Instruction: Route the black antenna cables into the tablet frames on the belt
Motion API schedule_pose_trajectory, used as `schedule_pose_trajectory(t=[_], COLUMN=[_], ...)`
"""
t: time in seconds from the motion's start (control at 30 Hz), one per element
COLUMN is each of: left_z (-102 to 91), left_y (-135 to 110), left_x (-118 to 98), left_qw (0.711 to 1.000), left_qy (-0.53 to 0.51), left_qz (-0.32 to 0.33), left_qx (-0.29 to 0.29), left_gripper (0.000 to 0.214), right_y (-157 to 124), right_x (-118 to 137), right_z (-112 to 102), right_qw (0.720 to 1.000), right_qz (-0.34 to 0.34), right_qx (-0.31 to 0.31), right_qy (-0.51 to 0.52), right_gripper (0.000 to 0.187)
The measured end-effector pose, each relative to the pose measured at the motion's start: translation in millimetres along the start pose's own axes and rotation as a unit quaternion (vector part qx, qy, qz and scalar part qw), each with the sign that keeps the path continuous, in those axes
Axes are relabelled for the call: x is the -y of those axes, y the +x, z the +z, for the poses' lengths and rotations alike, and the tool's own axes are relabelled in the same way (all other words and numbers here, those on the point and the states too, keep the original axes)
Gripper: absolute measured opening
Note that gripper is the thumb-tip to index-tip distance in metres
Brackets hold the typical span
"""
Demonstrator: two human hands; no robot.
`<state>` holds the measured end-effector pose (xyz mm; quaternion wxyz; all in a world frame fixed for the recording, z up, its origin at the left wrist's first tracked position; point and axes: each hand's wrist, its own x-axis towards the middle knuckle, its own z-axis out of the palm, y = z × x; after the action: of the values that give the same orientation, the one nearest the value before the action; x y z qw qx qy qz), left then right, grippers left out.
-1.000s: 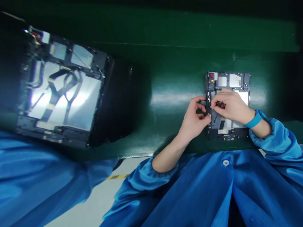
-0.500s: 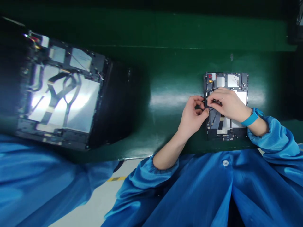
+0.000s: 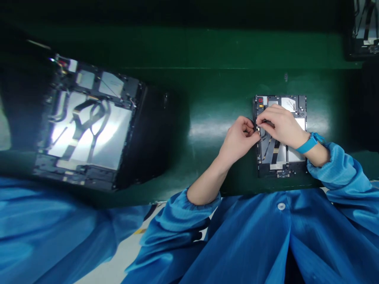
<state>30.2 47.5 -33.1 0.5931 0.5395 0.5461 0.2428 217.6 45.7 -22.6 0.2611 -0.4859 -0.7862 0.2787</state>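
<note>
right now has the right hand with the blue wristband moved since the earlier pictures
Yes: the right hand with the blue wristband has shifted a little away from the person, toward the far edge of the dark metal tablet frame.

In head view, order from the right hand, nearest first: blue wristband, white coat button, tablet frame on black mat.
From the right hand:
1. Blue wristband: on its wrist.
2. White coat button: below, on the coat.
3. Tablet frame: far left, on the black mat.
</note>
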Motion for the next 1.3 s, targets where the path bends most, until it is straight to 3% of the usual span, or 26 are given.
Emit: schedule_pose_trajectory(t=[0.33, 0.53, 0.73, 1.0, 1.3], left_z=[-2.2, -2.2, -1.3, 5.8, 1.1], left_y=[6.9, 22.5, 34.5, 33.5, 38.3], left_x=[-8.5, -17.9, -21.9, -16.8, -23.6], left_qw=[0.998, 0.998, 0.995, 0.993, 0.996], left_qy=[-0.01, -0.022, -0.076, -0.105, -0.069], left_qz=[-0.05, -0.064, -0.07, -0.05, -0.054], left_qx=[0.022, 0.009, 0.007, -0.036, 0.001], left_gripper=[0.03, 0.034, 0.036, 0.033, 0.035], right_y=[4.3, 10.7, 11.2, 15.9, 17.6], right_x=[-3.2, -5.5, -2.9, -3.2, -10.7], right_z=[0.2, 1.3, -0.7, -1.6, 3.1], right_qw=[1.0, 0.996, 0.987, 0.986, 0.984], right_qz=[-0.002, 0.058, 0.11, 0.138, 0.138], right_qx=[-0.001, -0.071, -0.112, -0.097, -0.103], right_qy=[0.012, 0.01, 0.022, 0.001, -0.037], right_gripper=[0.022, 0.014, 0.02, 0.023, 0.022])
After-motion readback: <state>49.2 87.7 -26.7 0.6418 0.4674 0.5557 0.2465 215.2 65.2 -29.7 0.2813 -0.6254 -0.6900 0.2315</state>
